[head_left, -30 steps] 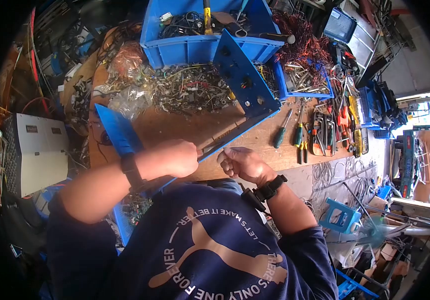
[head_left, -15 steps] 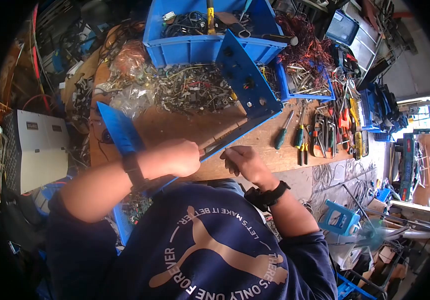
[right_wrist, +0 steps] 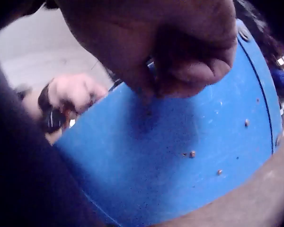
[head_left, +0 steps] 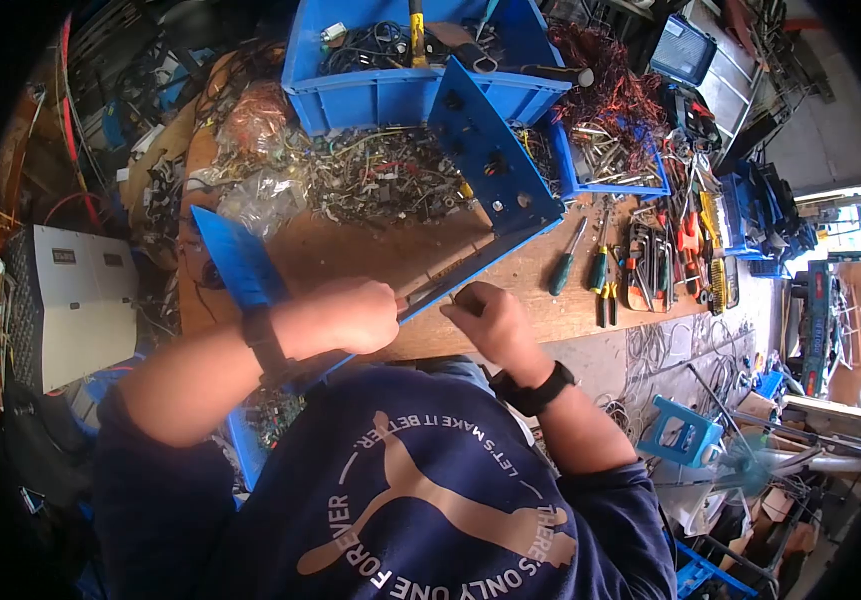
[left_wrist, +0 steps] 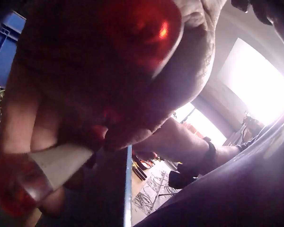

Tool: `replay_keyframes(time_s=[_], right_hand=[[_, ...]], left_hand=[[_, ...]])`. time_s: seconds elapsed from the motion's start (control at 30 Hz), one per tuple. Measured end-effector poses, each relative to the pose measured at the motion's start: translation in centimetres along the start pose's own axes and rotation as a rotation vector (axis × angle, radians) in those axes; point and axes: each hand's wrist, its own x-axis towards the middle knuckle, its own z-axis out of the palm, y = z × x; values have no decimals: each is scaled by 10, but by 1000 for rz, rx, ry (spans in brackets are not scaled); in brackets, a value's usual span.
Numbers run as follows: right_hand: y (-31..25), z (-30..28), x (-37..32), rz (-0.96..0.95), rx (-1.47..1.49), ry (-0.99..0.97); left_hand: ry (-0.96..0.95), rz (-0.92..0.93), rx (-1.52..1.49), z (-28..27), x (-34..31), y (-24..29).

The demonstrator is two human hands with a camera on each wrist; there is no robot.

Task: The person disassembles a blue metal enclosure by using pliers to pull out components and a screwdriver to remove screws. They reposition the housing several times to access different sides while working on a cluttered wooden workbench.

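Observation:
A bent blue metal panel (head_left: pixel 525 235) stands on the bench, its raised side pierced by several holes. My left hand (head_left: pixel 355 315) is on its inner side, fingers curled round a tool with a red and white handle (left_wrist: pixel 61 163); the tool's tip is hidden. Across the panel's edge is my right hand (head_left: pixel 495 325), curled, thumb and finger together close to the outer face. In the right wrist view these fingertips (right_wrist: pixel 154 92) meet just over the blue surface (right_wrist: pixel 165 142); anything pinched between them is too small to make out.
Behind the panel are a large blue bin (head_left: pixel 380 100) and a heap of small scrap (head_left: pixel 380 185). Screwdrivers (head_left: pixel 562 265), pliers (head_left: pixel 607 300) and hex keys (head_left: pixel 650 265) lie to the right, below a blue tray (head_left: pixel 615 188) of metal pieces.
My right hand has turned at the wrist, its back now more upward and its fingers more tucked in. My left hand and the panel stay almost where they were.

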Motion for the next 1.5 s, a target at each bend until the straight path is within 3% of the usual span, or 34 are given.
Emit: replay_keyframes(time_s=[0.1, 0.2, 0.3, 0.4, 0.5, 0.6, 0.7, 0.9, 1.03, 1.1, 1.2, 1.3, 1.4, 1.5], right_hand=[[7, -4, 7, 400, 620, -278], [7, -7, 9, 434, 713, -305], [9, -2, 9, 284, 473, -215], [7, 7, 3, -142, -159, 121], [0, 5, 3, 15, -28, 56], [3, -7, 10, 375, 529, -249], [11, -9, 14, 345, 507, -329], [-5, -3, 5, 78, 13, -7], [1, -5, 9, 199, 298, -197], [-2, -12, 12, 317, 457, -308], [5, -7, 12, 237, 386, -263], [4, 6, 6, -98, -75, 59], [-7, 1, 4, -48, -144, 46], [-11, -13, 11, 298, 380, -230]], left_hand=[[-6, -13, 14, 7, 5, -4], [6, 4, 23, 5, 3, -2], [-4, 15, 23, 1, 0, 0], [-7, 30, 38, 1, 1, -2], [6, -6, 14, 0, -1, 3], [1, -23, 12, -1, 0, 3], [-12, -11, 25, 1, 0, 1], [-5, 46, 62, 0, 0, 1], [-31, 13, 79, -3, -1, 5], [-56, 108, 170, 2, 4, -3], [-60, 208, 257, 4, 5, -6], [-12, 181, 217, 1, -2, -2], [-12, 186, 221, 2, -1, -2], [-14, 152, 175, 5, 4, -5]])
